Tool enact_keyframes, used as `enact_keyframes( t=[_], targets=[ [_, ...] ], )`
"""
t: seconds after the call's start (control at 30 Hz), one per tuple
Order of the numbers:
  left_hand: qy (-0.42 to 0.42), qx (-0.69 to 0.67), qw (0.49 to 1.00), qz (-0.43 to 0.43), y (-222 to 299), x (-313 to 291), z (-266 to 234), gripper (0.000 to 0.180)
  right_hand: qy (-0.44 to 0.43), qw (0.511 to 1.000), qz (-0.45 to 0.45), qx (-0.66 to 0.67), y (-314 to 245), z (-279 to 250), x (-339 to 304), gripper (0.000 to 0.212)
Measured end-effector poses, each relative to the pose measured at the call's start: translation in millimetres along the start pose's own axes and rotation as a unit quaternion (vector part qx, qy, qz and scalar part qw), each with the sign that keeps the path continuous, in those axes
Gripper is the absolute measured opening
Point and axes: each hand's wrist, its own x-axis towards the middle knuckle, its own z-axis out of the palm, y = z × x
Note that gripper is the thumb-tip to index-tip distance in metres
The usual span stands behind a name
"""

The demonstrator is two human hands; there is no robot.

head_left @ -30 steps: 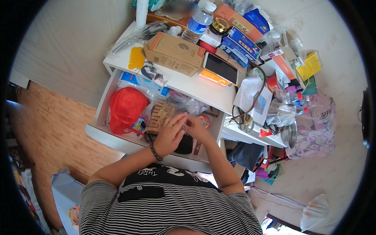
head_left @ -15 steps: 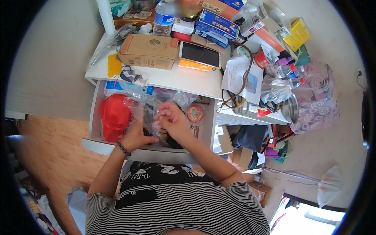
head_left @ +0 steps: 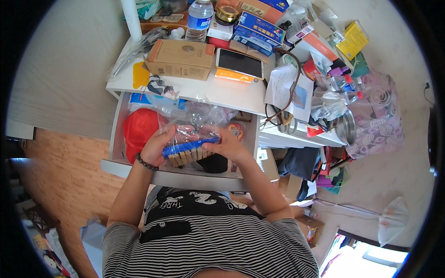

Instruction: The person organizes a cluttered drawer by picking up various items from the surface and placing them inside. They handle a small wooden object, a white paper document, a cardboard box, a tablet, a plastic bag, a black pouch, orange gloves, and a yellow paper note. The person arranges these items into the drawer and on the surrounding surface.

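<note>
Over the open drawer [head_left: 174, 179], a clear plastic package with a blue band [head_left: 191, 146] is stretched between my two hands. Closed round its left end is my left hand [head_left: 156, 147], with a dark bead bracelet on the wrist. My right hand [head_left: 229, 146] grips the other end, thumb on the near side. Just below the band shows a row of tan strips [head_left: 185, 158]; whether they belong to the package I cannot tell. A red plastic bag [head_left: 137, 131] lies left of my left hand. Beside the strips is a black item [head_left: 212, 164].
Above the drawer, the white top [head_left: 232, 96] carries a brown cardboard box [head_left: 178, 60], a phone [head_left: 239, 63] on an orange box, a water bottle [head_left: 199, 22] and several blue boxes. Papers [head_left: 282, 88] and a brown strap lie at the right, near a metal bowl [head_left: 345, 128].
My right hand has come down and to the right onto the package's right end. The package is now spread between both hands, its blue band showing.
</note>
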Motion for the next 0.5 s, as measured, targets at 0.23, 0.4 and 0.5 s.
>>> enact_keyframes(
  t=[0.23,0.4,0.5],
  targets=[
    [0.137,-0.009,0.99,0.04,-4,6,-17,0.037,0.066,0.986,0.024,0.152,19,12,-8,0.022],
    [0.338,0.198,0.884,0.255,-2,-2,-25,0.028,0.13,0.985,0.04,0.103,20,8,-18,0.024],
    [0.101,0.597,0.754,0.256,16,-22,33,0.044,0.138,0.99,0.025,-0.013,21,21,-22,0.023]
  ],
)
